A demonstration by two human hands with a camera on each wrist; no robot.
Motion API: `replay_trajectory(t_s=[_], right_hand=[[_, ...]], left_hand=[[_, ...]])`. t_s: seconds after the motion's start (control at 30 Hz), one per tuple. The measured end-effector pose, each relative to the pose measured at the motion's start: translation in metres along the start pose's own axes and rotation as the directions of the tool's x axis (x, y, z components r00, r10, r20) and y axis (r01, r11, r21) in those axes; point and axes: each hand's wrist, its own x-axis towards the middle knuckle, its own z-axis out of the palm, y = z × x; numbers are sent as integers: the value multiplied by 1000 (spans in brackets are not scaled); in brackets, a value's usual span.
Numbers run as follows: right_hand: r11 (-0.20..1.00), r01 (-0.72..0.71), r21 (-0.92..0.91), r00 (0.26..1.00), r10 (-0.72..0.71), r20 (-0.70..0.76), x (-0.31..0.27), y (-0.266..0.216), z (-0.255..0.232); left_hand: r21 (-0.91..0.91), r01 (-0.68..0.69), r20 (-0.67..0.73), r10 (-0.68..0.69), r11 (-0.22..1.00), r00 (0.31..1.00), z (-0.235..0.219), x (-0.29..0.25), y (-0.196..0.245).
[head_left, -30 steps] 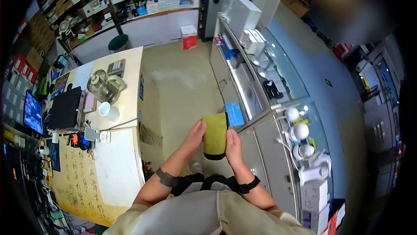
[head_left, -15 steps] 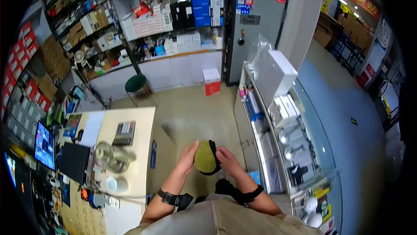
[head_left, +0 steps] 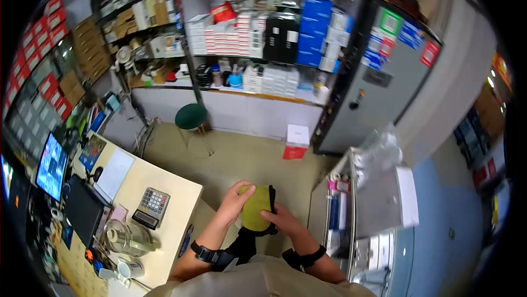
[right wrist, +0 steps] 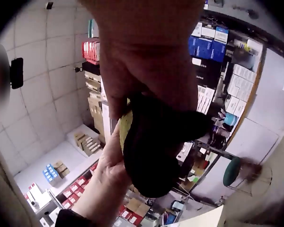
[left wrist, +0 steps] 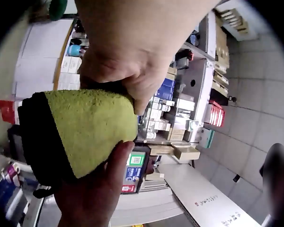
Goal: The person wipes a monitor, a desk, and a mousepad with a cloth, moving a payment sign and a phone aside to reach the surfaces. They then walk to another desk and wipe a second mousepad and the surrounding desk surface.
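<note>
A yellow-green cloth item (head_left: 256,208) with a black edge is held in front of the body between both hands. The left hand (head_left: 235,202) grips its left side, thumb on the front. On the right side, the right hand (head_left: 282,219) pinches it, thumb over the green face. In the left wrist view the green cloth (left wrist: 92,125) looks thick and folded, with the left hand (left wrist: 128,61) above and the right hand (left wrist: 92,194) below. The right wrist view has the black side (right wrist: 154,146) under the right hand (right wrist: 146,71), partly in shadow.
At left stands a desk (head_left: 181,187) with a calculator (head_left: 152,207), a glass pot (head_left: 127,237) and a mug (head_left: 130,268). A green stool (head_left: 191,116) and a red-white box (head_left: 296,141) are on the floor ahead. A display counter with a large white box (head_left: 407,197) stands at right.
The head view has tilted up and shifted, showing more shelves and the grey cabinet. The right thumb now lies over the green face; both hands still hold the cloth.
</note>
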Motion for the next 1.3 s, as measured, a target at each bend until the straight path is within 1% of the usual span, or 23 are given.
replay_trajectory(t_s=[0.03, 0.13, 0.2, 0.23, 0.3, 0.33, 0.37, 0.4, 0.47, 0.53, 0.6, 0.73, 0.77, 0.83, 0.87, 0.9, 0.93, 1.0, 1.03, 1.13, 1.17, 1.27, 1.3], right_hand=[[994, -67, -82, 997, 65, -33, 22, -4, -11], [948, -120, -296, 991, 98, -86, 93, -33, -21], [926, -80, -370, 996, 63, -57, 150, -26, -42], [911, -61, -408, 998, 49, -40, 179, -35, -48], [910, -90, -404, 995, 66, -73, 231, -61, -53], [913, -108, -392, 993, 78, -91, 253, -71, -51], [904, -98, -416, 995, 84, -53, 278, -86, -52], [919, -76, -386, 996, 49, -79, 300, -95, -52], [944, -33, -328, 993, -5, -114, 343, -107, -46], [991, -28, -128, 995, 15, -99, 384, -110, -43], [995, -101, 1, 993, 101, -64, 429, -110, -35], [942, -330, -58, 943, 332, 34, 524, -113, 8], [897, -428, -110, 901, 433, 30, 547, -113, 21], [912, -392, -121, 850, 410, 331, 599, -95, 34], [922, -370, -118, 796, 380, 472, 626, -90, 40], [888, -446, -114, 793, 451, 410, 644, -93, 61], [873, -476, -107, 756, 468, 458, 665, -95, 76], [847, -512, -142, 685, 502, 528, 700, -109, 100], [824, -551, -135, 629, 516, 582, 719, -111, 107], [765, -603, -228, 504, 586, 635, 765, -132, 134], [725, -643, -248, 432, 610, 664, 784, -129, 138], [686, -657, -313, 359, 649, 671, 818, -123, 156], [661, -681, -315, 299, 643, 705, 827, -121, 163]], left_hand=[[26, -8, -3, 8, 1000, 1000, -5, 17, 13], [128, -85, -30, 90, 988, 996, -40, 80, 28], [95, -99, -63, 105, 991, 992, -72, 127, 36], [93, -114, -98, 123, 989, 988, -83, 147, 48], [97, -133, -135, 146, 986, 980, -104, 180, 77], [134, -194, -144, 213, 972, 966, -119, 200, 87], [174, -250, -154, 277, 952, 948, -134, 221, 93], [211, -295, -167, 331, 932, 929, -147, 236, 98], [85, -277, -162, 287, 957, 944, -173, 258, 121], [-2, -214, -195, 209, 977, 958, -200, 264, 129], [-62, -125, -238, 107, 990, 965, -230, 272, 125], [-13, -142, -404, 125, 990, 906, -278, 269, 118], [-58, -145, -459, 103, 988, 883, -288, 265, 126], [-116, -162, -560, 70, 980, 825, -314, 264, 138], [-140, -180, -604, 60, 974, 795, -327, 267, 144], [-87, -218, -656, 109, 972, 747, -342, 271, 145], [-12, -227, -725, 148, 974, 673, -354, 279, 147], [3, -280, -806, 168, 960, 567, -368, 293, 166], [12, -309, -832, 181, 951, 525, -374, 301, 179], [93, -360, -874, 249, 928, 418, -400, 322, 204], [121, -359, -879, 268, 926, 395, -408, 328, 208], [144, -402, -910, 280, 904, 305, -425, 339, 227], [160, -396, -922, 280, 904, 268, -435, 340, 226]])
